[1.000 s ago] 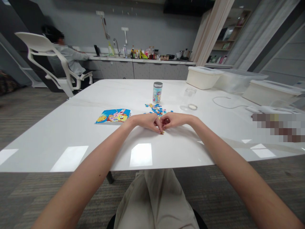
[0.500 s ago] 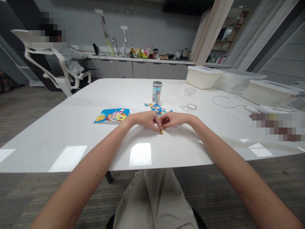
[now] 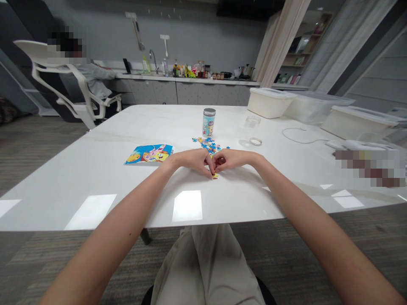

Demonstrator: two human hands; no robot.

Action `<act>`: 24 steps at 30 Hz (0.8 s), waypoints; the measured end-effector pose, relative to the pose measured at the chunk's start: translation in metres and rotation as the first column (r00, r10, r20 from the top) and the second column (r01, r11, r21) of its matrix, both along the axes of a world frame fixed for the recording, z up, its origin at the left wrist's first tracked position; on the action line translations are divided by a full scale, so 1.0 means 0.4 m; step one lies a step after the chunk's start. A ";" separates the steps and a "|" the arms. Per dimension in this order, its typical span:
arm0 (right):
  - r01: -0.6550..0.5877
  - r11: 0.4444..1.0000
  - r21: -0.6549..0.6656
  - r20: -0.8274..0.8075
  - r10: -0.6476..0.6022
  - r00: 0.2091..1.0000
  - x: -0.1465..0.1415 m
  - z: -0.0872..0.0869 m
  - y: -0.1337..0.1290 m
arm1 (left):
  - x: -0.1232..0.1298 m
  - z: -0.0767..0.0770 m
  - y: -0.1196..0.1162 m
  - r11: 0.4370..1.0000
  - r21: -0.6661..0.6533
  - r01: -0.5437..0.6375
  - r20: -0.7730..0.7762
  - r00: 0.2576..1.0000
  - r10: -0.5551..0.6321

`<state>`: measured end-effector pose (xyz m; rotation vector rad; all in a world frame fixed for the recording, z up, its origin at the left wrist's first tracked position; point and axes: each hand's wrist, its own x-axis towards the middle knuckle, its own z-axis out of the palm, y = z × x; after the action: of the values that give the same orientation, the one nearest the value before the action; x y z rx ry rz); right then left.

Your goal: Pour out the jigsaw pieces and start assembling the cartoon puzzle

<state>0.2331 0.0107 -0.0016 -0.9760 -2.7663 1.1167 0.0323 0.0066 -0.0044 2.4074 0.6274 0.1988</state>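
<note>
Canister (image 3: 208,123): upright, capped, contents hidden | puzzle pieces (image 3: 209,145) nearby | hands (image 3: 197,159): fingers curled at yellow piece (image 3: 216,175), hold unclear

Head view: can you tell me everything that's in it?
Table: one, white, in front
Puzzle pieces: many, blue and yellow mostly, mid-table
Sheet: one, blue, pink and yellow, table's left
Can: one, blue and grey, behind the pieces
Clear plastic: count unclear, colourless, right of the can
Bins: three, cream and clear, table's right
Cable: one, pale, near the bins
Chair: one, white, far left
Person: one, grey top, on the chair
Bottles: several, mixed colours, back counter
Pot: one, silver, counter's right
Left hand: one, bare, at a yellow piece
Right hand: one, bare, beside the left
Legs: two, beige trousers, below the table
</note>
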 end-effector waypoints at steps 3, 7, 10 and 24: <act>-0.008 0.999 0.031 0.006 0.008 1.000 0.000 0.000 0.000 | 0.002 -0.002 0.000 1.000 0.004 0.009 0.016 1.000 -0.009; -0.011 0.999 0.032 0.001 0.011 1.000 0.000 0.000 0.000 | 0.005 -0.005 0.000 1.000 -0.020 0.018 0.004 1.000 -0.018; -0.005 0.999 0.032 0.006 0.005 1.000 0.000 0.000 0.000 | 0.005 -0.006 -0.001 1.000 -0.029 0.012 -0.004 1.000 -0.012; 0.008 1.000 0.014 -0.007 -0.008 1.000 0.003 -0.005 0.003 | 0.006 0.009 -0.007 1.000 0.002 0.015 -0.027 1.000 -0.015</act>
<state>0.2345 0.0120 -0.0038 -0.9780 -2.7583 1.0963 0.0347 0.0038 -0.0006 2.4198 0.6208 0.1613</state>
